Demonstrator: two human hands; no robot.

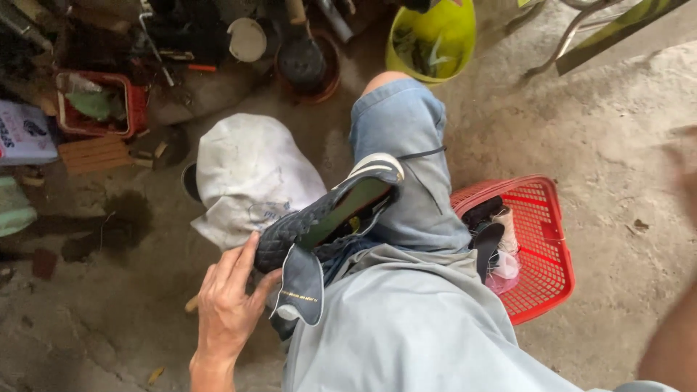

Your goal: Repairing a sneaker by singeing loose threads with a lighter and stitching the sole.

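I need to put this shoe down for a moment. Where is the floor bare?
Bare concrete floor lies right of the red basket, and more by the left hand. The top left around the red crate is crowded.

At my three o'clock sits a red plastic basket point(541, 279); a yellow-green bucket point(450, 36) at twelve, a white sack point(243, 170) at ten.

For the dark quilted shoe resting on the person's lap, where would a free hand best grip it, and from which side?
Probably at the toe end of the shoe, coming from the picture's right, above the thigh. The left hand already holds the heel end by the quilted upper, and the tongue hangs loose there. The toe with its white-striped sole edge juts up free over the denim shorts.
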